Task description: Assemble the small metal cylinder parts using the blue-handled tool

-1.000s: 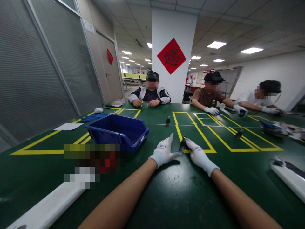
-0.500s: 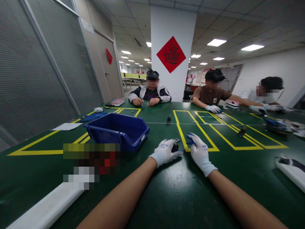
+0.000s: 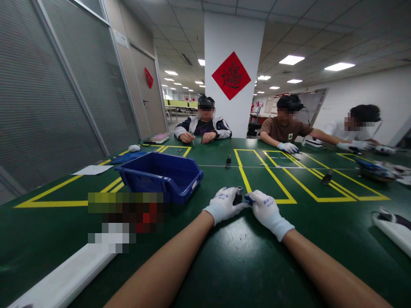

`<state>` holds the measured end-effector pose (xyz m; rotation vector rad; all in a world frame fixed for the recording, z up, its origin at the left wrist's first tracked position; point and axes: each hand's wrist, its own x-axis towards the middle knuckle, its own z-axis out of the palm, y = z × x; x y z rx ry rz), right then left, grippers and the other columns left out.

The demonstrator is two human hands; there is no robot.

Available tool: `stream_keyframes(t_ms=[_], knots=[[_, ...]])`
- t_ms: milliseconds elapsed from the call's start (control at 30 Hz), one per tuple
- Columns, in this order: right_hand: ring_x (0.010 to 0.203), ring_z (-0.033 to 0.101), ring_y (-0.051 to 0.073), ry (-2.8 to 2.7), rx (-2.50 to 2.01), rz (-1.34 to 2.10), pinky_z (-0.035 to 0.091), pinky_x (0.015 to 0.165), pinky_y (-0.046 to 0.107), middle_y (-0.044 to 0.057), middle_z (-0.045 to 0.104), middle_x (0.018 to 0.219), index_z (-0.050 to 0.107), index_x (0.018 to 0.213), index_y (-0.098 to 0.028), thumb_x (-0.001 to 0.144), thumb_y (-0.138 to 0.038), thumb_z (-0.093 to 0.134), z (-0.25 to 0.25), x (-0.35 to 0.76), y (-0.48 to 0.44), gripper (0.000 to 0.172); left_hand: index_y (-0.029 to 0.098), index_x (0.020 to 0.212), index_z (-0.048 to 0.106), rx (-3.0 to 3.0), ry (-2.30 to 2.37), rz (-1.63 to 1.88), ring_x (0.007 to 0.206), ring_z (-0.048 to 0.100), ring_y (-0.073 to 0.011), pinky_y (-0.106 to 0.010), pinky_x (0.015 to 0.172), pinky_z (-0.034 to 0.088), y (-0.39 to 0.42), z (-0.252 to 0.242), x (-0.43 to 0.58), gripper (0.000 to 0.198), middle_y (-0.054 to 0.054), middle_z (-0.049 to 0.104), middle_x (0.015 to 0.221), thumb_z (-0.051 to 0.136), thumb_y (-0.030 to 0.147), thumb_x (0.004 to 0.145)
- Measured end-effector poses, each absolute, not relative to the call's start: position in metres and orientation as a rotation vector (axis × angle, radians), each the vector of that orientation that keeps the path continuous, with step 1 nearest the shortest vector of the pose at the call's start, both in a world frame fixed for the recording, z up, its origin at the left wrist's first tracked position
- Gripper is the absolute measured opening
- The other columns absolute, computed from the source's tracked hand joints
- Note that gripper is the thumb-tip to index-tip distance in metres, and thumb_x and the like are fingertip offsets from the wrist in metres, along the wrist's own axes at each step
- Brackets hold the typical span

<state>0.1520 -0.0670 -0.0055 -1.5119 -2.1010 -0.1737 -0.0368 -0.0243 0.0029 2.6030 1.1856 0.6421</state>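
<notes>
My left hand (image 3: 224, 202), in a white glove with blue fingertips, is wrapped round a small black cylindrical part with a metal top (image 3: 238, 196). The part stands upright just above the green table, or on it; its base is hidden by the fingers. Close on its right side is my right hand (image 3: 266, 208), also gloved, with its fingers bent and pressed together. Whether those fingertips touch the part or pinch something small cannot be made out. A similar black part (image 3: 228, 161) stands farther back on the table.
A blue plastic bin (image 3: 144, 179) sits to the left. Another black part (image 3: 326, 177) lies right, among yellow tape outlines (image 3: 282, 184). White long objects (image 3: 70, 273) flank my arms. Several co-workers sit across the green table (image 3: 244, 265), beside a tray of items (image 3: 374, 169).
My right hand has moved left toward the black part, and its spread fingers have closed together. My left hand keeps its hold. The view has shifted slightly.
</notes>
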Motion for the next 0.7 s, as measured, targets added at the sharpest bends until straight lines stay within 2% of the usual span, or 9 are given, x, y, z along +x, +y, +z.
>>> stream_keyframes(t_ms=[167, 233, 367, 433, 533, 600, 700], knots=[[0.077, 0.060, 0.015, -2.237, -1.621, -0.293, 0.040, 0.067, 0.024, 0.004, 0.064, 0.086, 0.062, 0.084, -0.021, 0.077, -0.012, 0.043, -0.001, 0.147, -0.072, 0.022, 0.022, 0.127, 0.046, 2.611, 1.218, 0.618, 0.117, 0.048, -0.0273, -0.042, 0.106, 0.031, -0.026, 0.004, -0.036, 0.075, -0.009, 0.054, 0.124, 0.045, 0.073, 0.072], [0.077, 0.060, 0.015, -2.280, -1.638, -0.288, 0.039, 0.068, 0.024, 0.004, 0.064, 0.083, 0.062, 0.080, -0.021, 0.076, -0.011, 0.044, 0.000, 0.146, -0.072, 0.021, 0.022, 0.130, 0.043, 2.617, 1.245, 0.614, 0.120, 0.046, -0.0278, -0.042, 0.108, 0.027, -0.027, 0.004, -0.036, 0.080, -0.010, 0.052, 0.126, 0.045, 0.074, 0.070], [0.078, 0.059, 0.015, -2.288, -1.564, -0.250, 0.041, 0.070, 0.024, 0.003, 0.063, 0.079, 0.062, 0.077, -0.020, 0.074, -0.010, 0.045, 0.000, 0.148, -0.072, 0.020, 0.021, 0.141, 0.026, 2.605, 1.377, 0.606, 0.129, 0.035, -0.0312, -0.047, 0.111, 0.018, -0.027, 0.001, -0.037, 0.096, -0.012, 0.041, 0.138, 0.046, 0.077, 0.066], [0.077, 0.059, 0.015, -2.243, -1.494, -0.239, 0.043, 0.070, 0.024, 0.004, 0.063, 0.080, 0.063, 0.081, -0.019, 0.074, -0.009, 0.043, 0.000, 0.150, -0.074, 0.023, 0.020, 0.140, 0.028, 2.605, 1.419, 0.555, 0.132, 0.030, -0.0330, -0.049, 0.111, 0.016, -0.025, -0.001, -0.037, 0.095, -0.014, 0.037, 0.142, 0.045, 0.077, 0.066], [0.084, 0.060, 0.016, -2.160, -1.330, -0.209, 0.048, 0.073, 0.026, 0.006, 0.063, 0.094, 0.062, 0.104, -0.019, 0.075, -0.007, 0.040, 0.001, 0.153, -0.077, 0.039, 0.021, 0.135, 0.038, 2.639, 1.385, 0.491, 0.134, 0.027, -0.0339, -0.051, 0.111, 0.014, -0.022, -0.004, -0.037, 0.086, -0.013, 0.036, 0.143, 0.041, 0.076, 0.070], [0.101, 0.058, 0.017, -2.153, -1.218, -0.165, 0.049, 0.083, 0.028, 0.007, 0.059, 0.113, 0.056, 0.121, -0.022, 0.074, -0.005, 0.039, 0.002, 0.152, -0.080, 0.053, 0.023, 0.135, 0.039, 2.648, 1.367, 0.492, 0.134, 0.027, -0.0329, -0.051, 0.111, 0.014, -0.022, -0.005, -0.037, 0.080, -0.012, 0.037, 0.143, 0.039, 0.074, 0.073], [0.122, 0.047, 0.018, -2.202, -1.163, -0.094, 0.044, 0.098, 0.032, 0.004, 0.045, 0.137, 0.049, 0.130, -0.028, 0.073, -0.002, 0.039, 0.005, 0.150, -0.082, 0.064, 0.023, 0.137, 0.037, 2.632, 1.388, 0.509, 0.135, 0.027, -0.0305, -0.049, 0.112, 0.013, -0.022, -0.005, -0.037, 0.075, -0.011, 0.038, 0.143, 0.037, 0.069, 0.078]])
